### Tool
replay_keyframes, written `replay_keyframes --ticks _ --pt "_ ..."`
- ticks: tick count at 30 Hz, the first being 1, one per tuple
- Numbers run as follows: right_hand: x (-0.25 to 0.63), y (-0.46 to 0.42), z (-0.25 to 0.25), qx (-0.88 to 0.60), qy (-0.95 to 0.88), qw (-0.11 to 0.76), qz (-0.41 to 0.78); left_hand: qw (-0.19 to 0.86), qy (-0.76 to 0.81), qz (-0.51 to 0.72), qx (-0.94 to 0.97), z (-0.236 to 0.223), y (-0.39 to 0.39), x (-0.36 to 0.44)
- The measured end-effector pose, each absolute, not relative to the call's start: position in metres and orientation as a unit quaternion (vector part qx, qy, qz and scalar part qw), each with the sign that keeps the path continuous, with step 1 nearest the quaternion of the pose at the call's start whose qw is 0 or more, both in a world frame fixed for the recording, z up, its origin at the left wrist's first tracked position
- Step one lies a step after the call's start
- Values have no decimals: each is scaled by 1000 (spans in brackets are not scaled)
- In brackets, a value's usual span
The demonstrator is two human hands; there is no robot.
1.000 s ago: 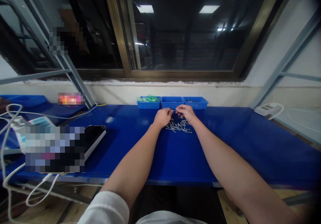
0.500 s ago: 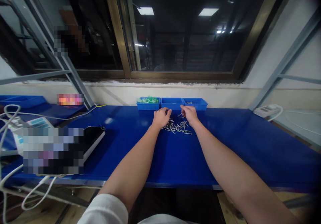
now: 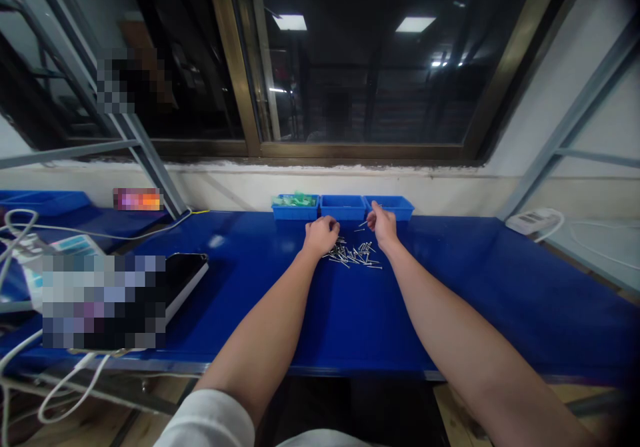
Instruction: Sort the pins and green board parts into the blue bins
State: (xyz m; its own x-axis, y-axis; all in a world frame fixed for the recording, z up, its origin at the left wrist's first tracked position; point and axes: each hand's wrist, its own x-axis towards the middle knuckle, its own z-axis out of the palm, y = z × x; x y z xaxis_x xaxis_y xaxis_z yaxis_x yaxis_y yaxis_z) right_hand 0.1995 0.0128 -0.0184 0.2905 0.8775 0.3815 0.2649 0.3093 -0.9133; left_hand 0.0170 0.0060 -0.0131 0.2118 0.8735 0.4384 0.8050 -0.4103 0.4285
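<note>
A loose pile of thin metal screws (image 3: pixel 353 253) lies on the blue tabletop between my hands. My left hand (image 3: pixel 321 235) rests at the pile's left edge, fingers curled and closed; whatever they may hold is hidden. My right hand (image 3: pixel 383 225) is closed in a pinch just in front of the right blue bin (image 3: pixel 403 208). From its fingertips a thin screw (image 3: pixel 363 223) sticks out to the left. Another screw lies on the table just below it. The middle blue bin (image 3: pixel 343 204) stands behind the pile, and the left blue bin (image 3: pixel 295 212) holds green-and-white packets (image 3: pixel 296 199).
A dark flat device (image 3: pixel 185 270), partly blurred out, lies at the left with white cables (image 3: pixel 75 393). A power strip (image 3: pixel 534 221) sits at the far right. Grey metal posts (image 3: pixel 145 147) rise on both sides, and a window (image 3: pixel 360 87) is behind the bins.
My right hand has moved slightly up and right toward the right bin, its fingers turning more upright. My left hand has barely shifted, its fingers drawing in a little.
</note>
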Motion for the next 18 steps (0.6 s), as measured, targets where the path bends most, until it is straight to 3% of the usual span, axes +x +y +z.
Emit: replay_keyframes --ticks 3,9,13,18 --pt "196 11 -14 -479 -530 623 317 55 544 314 776 -13 6 17" --pt "197 11 -13 -479 -558 572 364 68 554 303 772 -12 6 18" --pt "204 17 -22 -564 -540 571 254 72 562 294 770 -13 6 17" --pt "207 19 -34 -633 -628 428 143 69 570 285 767 -14 6 17"
